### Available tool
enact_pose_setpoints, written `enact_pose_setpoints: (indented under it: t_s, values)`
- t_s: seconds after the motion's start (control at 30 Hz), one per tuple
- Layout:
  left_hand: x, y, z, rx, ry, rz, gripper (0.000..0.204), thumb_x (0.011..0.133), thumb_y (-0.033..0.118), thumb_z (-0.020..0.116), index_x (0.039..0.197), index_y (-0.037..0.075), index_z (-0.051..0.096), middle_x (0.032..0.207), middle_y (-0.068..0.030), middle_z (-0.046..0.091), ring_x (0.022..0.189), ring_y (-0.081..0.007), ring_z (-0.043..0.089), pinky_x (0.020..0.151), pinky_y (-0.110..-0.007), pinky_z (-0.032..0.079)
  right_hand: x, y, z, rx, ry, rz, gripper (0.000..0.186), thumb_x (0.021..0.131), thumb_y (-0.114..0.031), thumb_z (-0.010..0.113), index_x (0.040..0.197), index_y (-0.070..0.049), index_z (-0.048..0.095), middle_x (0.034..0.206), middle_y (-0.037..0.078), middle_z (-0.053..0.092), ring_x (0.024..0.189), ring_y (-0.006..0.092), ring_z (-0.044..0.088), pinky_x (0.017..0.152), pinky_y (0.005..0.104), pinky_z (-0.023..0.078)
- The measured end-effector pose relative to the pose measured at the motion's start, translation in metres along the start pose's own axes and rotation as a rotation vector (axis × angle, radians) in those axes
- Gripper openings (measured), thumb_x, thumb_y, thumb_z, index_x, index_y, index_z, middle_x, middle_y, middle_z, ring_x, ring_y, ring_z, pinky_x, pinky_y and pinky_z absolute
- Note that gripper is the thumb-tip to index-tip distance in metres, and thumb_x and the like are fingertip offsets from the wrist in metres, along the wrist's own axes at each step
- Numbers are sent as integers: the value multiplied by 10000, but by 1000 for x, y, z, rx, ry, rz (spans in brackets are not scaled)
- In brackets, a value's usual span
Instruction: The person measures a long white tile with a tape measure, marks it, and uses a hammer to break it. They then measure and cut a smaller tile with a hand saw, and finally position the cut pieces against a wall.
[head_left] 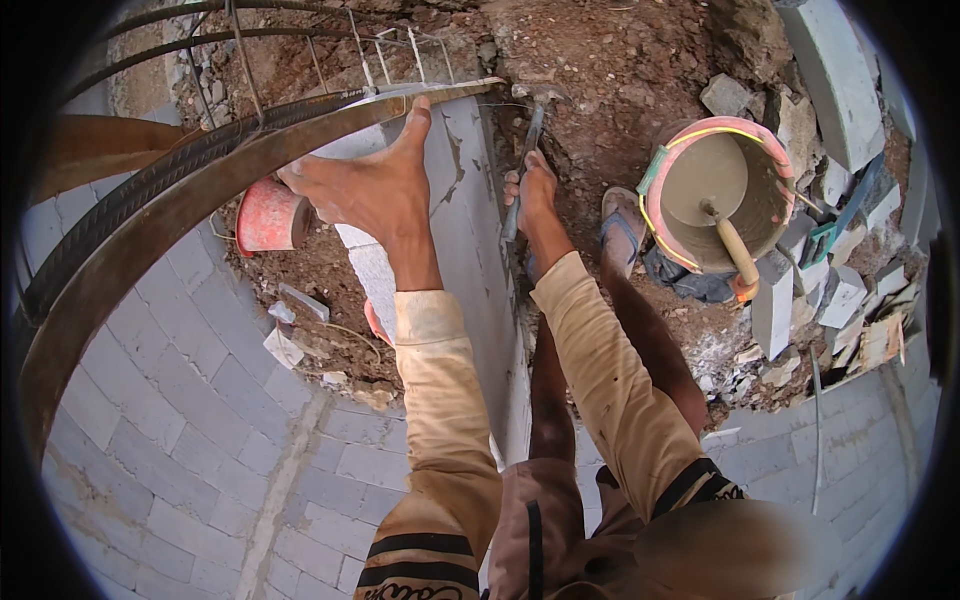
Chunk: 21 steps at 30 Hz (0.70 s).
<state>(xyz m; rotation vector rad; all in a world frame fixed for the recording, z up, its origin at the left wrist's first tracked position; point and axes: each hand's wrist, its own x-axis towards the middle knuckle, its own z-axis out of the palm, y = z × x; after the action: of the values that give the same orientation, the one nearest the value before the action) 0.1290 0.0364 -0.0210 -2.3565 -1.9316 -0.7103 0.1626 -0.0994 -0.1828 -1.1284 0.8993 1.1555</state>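
Observation:
A long wooden board (190, 225), bowed by the lens, runs from the lower left to the top of a grey block wall (465, 200). My left hand (375, 185) holds the board near its far end, thumb over its edge; the ends of the other fingers are partly hidden. Right of the wall, my right hand (533, 195) is closed round the handle of a hammer (537, 125). The hammer's head points away from me, close to the board's tip.
Right of my foot stands a mortar bucket (655, 215) with a trowel (735, 245) in it. Broken blocks (840, 295) lie beyond. At left are a small red bucket (270, 215) and steel rebar (140, 220). Block walls (180, 390) curve along the near side.

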Motion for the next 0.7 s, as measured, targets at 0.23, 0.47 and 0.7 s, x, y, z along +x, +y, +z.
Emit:
enact_pose_setpoints:
  t_s: [0.23,0.47,0.7]
  values:
    - [2,5,-6,-13,44,60,1016,558,435,996,1243,-144,522,1235,-297,540,1167,-442,521,1032,-549,406,-1,5,6,18,16,5,495,1092,-301,436,1572,-208,360,718,34,477,505,115,397,465,296,369]
    - [3,7,-4,-71,77,45,944,549,404,1000,1203,-124,571,1207,-256,571,1143,-408,542,1019,-538,415,-1,-7,7,-113,-35,102,460,1094,-294,433,1542,-210,377,697,25,475,499,109,397,463,290,351]
    - [3,8,-5,-55,67,23,932,550,389,1000,1195,-132,576,1181,-254,605,1114,-397,582,1006,-526,442,-7,0,9,10,121,10,372,1099,-272,410,1467,-213,403,659,-2,449,490,92,384,439,270,326]
